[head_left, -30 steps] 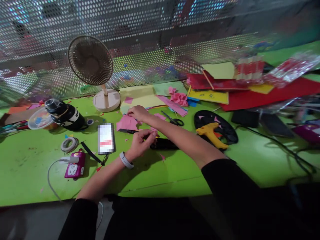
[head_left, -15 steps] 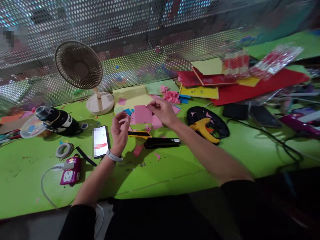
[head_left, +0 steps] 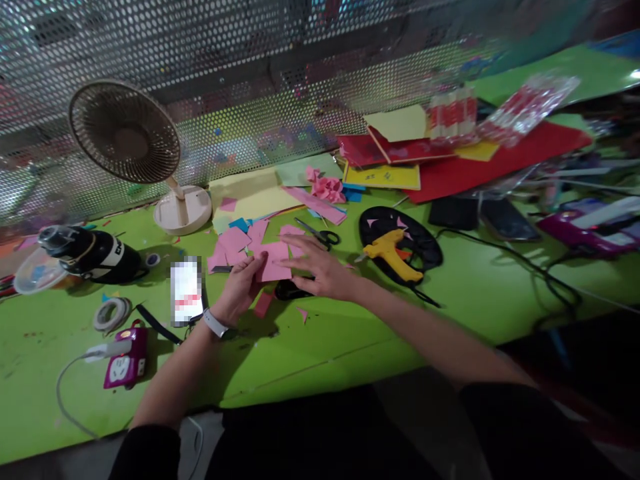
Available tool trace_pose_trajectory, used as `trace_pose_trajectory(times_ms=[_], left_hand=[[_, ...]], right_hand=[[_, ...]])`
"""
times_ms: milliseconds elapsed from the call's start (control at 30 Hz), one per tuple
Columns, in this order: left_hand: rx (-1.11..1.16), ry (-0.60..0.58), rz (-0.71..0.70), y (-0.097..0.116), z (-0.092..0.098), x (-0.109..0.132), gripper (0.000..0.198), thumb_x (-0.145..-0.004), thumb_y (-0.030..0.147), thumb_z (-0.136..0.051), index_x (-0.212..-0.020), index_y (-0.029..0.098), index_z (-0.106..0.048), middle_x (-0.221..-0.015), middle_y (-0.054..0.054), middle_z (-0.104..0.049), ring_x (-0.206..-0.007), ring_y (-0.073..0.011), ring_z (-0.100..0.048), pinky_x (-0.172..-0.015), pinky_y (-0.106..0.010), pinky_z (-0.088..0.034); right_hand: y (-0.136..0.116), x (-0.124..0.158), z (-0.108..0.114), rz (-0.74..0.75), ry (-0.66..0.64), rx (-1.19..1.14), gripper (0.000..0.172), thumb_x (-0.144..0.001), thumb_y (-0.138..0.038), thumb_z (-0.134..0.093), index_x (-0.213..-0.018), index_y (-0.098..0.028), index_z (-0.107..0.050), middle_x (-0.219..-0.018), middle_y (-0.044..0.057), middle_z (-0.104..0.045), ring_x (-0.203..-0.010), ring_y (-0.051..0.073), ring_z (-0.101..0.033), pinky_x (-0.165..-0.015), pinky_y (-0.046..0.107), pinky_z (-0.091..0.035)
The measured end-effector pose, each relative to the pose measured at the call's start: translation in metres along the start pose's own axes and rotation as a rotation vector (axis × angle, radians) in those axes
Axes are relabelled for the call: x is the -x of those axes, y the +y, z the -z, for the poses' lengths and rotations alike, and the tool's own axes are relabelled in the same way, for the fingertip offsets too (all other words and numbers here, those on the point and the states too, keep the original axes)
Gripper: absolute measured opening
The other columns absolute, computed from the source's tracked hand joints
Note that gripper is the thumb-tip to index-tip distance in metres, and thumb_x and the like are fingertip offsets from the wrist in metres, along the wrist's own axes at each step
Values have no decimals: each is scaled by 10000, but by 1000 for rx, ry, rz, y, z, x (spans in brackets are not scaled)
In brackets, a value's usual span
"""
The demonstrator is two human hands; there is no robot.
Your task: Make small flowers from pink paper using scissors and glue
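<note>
A square of pink paper (head_left: 275, 264) is pinched at its left edge by my left hand (head_left: 241, 288), thumb on top. My right hand (head_left: 323, 268) has its fingers spread at the paper's right side; whether the fingertips touch it I cannot tell. Behind the square, more pink paper pieces (head_left: 231, 244) lie on the green table. Scissors with dark handles (head_left: 327, 237) rest just beyond my right hand. Partly hidden below the hands is a black tool (head_left: 287, 291).
A yellow glue gun (head_left: 393, 253) lies on a black tray (head_left: 367, 223) to the right. To the left are a phone (head_left: 187, 293), a roll of tape (head_left: 111, 313), a purple power strip (head_left: 131, 357), a black bottle (head_left: 107, 257) and a fan (head_left: 125, 137). Pink paper flowers (head_left: 326, 187) sit behind.
The pink square, earlier at my right fingertips, is now in my left hand and lower. My right fingers have spread. The scissors have come into sight, and the whole view has shifted.
</note>
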State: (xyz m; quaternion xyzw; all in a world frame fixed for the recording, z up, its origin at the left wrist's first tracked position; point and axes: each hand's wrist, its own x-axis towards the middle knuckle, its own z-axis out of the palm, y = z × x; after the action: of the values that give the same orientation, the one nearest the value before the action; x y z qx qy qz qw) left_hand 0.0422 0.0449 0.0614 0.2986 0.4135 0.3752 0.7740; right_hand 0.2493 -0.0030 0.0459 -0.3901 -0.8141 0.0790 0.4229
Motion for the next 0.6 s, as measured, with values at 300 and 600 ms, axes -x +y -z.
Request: trace_pose_trajectory(times_ms=[300,600], left_hand=[[14,-136,-80,-19,-7,9,258,-716,336,-853,-862,166,-727,-908,-26,-765,-827,-136,-724,-839,-276,-587],[-258,-290,-296,-16,-7,17,392,-680,283,-877,-1014,162,-712,-1000,-62,-760,-880,-153,-716,-866,-282,-561]], right_hand=[[-14,8,-18,-388,227,-289,170,-909,-376,-658,-853,-227,-719,-1283,93,-648,-1229,240,-590,-1037,451,-490],[-21,6,-17,-508,204,-380,253,-899,-469,-643,-842,-222,-636,-778,9,-678,-713,161,-638,-656,286,-516]])
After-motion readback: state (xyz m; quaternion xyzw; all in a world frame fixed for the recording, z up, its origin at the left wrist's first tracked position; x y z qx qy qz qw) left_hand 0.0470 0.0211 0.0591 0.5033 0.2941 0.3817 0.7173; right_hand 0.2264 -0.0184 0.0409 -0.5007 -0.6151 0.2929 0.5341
